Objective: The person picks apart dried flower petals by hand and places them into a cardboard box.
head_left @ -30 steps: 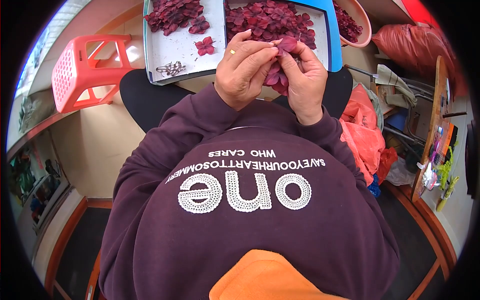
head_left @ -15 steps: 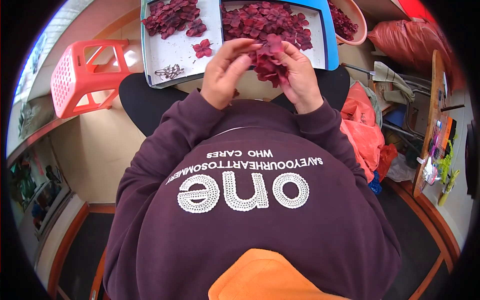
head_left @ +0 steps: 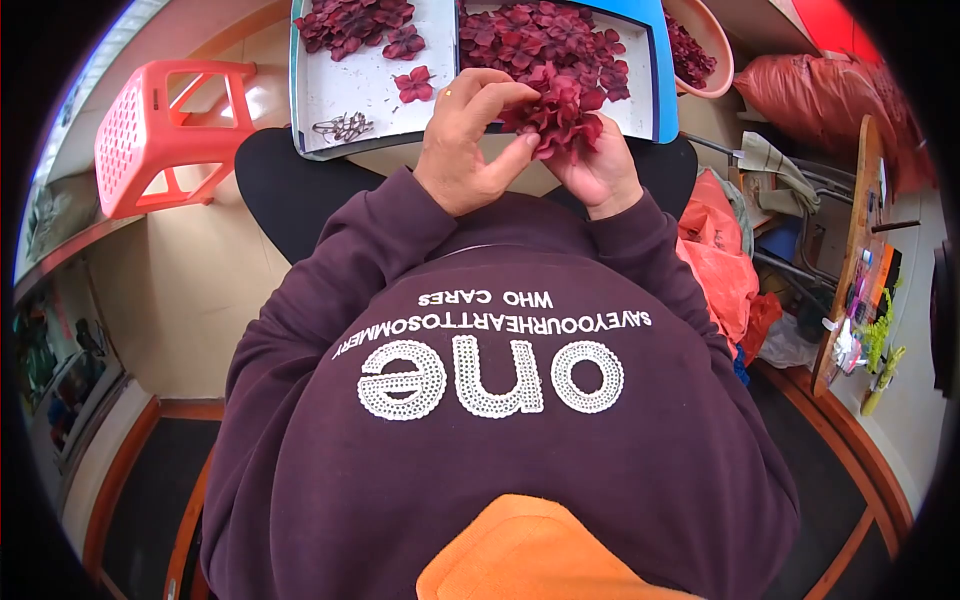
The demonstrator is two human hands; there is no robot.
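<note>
- The left hand (head_left: 455, 140), a ring on one finger, is half closed. Its fingers curl over the top of a bunch of dark red fabric petals (head_left: 560, 112), and its thumb presses the bunch's near edge.
- The right hand (head_left: 603, 168) cups the same bunch from below and from the right. The petals hide most of its fingers, so only the palm and wrist show clearly, wrapped about the underside.
- The bunch sits between the two hands, touching both. It is held up over the near edge of the trays, just in front of the person's chest.
- Just beyond the left hand lies a flat white tray with a grey-blue rim (head_left: 298, 100). On it are a heap of loose dark red petals (head_left: 355, 20) at the far end, one single dark red fabric flower (head_left: 413, 84) near the left knuckles, and a small tangle of thin metal wires (head_left: 343, 127) at the near edge.
- Beside it on the right, a white tray with a bright blue rim (head_left: 664, 75) holds a thick layer of the same petals (head_left: 535, 35), directly behind the held bunch.
- Further right stands a pink round plastic bowl (head_left: 722, 45), also holding petals.
- An orange-red plastic stool (head_left: 150, 130) stands well off to the left.
</note>
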